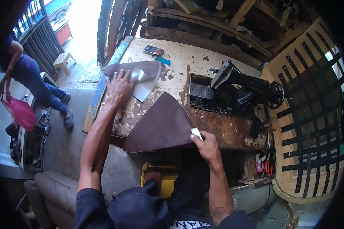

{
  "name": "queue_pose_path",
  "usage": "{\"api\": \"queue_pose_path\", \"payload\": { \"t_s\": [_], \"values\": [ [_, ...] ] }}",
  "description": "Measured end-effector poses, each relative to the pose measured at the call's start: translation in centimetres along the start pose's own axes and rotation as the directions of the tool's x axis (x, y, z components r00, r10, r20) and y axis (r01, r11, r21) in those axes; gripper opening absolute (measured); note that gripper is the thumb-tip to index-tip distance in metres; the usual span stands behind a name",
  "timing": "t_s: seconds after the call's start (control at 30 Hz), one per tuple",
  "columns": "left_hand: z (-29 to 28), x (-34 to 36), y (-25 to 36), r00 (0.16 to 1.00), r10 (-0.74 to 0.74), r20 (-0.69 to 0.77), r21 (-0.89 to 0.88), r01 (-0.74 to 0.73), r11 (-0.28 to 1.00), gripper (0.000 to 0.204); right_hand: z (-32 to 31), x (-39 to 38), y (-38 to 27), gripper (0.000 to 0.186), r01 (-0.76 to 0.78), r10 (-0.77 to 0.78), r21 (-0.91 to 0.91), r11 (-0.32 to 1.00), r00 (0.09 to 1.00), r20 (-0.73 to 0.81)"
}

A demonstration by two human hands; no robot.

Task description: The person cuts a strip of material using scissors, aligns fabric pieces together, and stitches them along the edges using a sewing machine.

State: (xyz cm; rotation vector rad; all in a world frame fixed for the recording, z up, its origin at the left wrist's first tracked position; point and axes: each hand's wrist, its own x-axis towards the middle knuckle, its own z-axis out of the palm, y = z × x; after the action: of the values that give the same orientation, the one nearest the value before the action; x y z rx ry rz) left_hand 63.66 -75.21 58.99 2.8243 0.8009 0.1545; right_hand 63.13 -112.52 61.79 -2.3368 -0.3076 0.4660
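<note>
My left hand (119, 87) lies with spread fingers on a brown piece (116, 68) with a pale underside and a folded pale flap, at the worktable's back left. My right hand (204, 143) is closed on the right corner of a large brown triangular piece (156, 128) at the front edge, where a small white bit (196, 133) shows above my thumb. A black sewing machine (233, 84) stands to the right of both pieces on the worn worktable (176, 57).
A dark small box (153, 50) and blue tool (163, 61) lie at the back. A person (38, 80) with a pink bag (19, 112) walks at left near a stool (63, 61). A webbed wooden frame (309, 114) stands at right; scissors (267, 166) hang below. A yellow crate (166, 183) is underfoot.
</note>
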Motion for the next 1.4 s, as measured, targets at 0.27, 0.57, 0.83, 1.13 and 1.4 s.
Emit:
{"api": "queue_pose_path", "payload": {
  "t_s": [0.27, 0.57, 0.83, 1.13, 1.4],
  "values": [
    [1.0, -9.0, 8.6, 0.964, 0.146, -0.223, -0.027, -0.155, 0.987, 0.047, -0.6, -3.1, 1.1, 0.039, 0.183, -0.152, 0.048, 0.982, 0.915, -0.373],
    [3.1, -9.2, 9.2, 0.928, 0.250, -0.275, -0.389, -0.345, 0.854, 0.023, -0.9, 2.7, 0.2, 0.030, 0.102, -0.094, 0.010, 0.995, 0.948, -0.305],
    [1.1, -10.4, 8.6, 0.804, 0.337, -0.490, -0.581, -0.589, 0.562, 0.015, -1.1, 7.2, -0.9, 0.041, 0.347, -0.357, 0.306, 0.887, 0.934, -0.024],
    [2.1, -7.7, 9.4, 0.805, 0.375, -0.460, -0.544, -0.590, 0.597, 0.009, 0.1, 6.3, 0.2, 0.031, 0.229, -0.188, 0.279, 0.933, 0.968, -0.169],
    [3.2, -8.5, 10.6, 0.812, 0.498, -0.303, -0.389, -0.583, 0.713, 0.017, -3.2, 5.1, 4.3, 0.028, 0.150, -0.013, 0.328, 0.933, 0.922, -0.386]
  ]
}}
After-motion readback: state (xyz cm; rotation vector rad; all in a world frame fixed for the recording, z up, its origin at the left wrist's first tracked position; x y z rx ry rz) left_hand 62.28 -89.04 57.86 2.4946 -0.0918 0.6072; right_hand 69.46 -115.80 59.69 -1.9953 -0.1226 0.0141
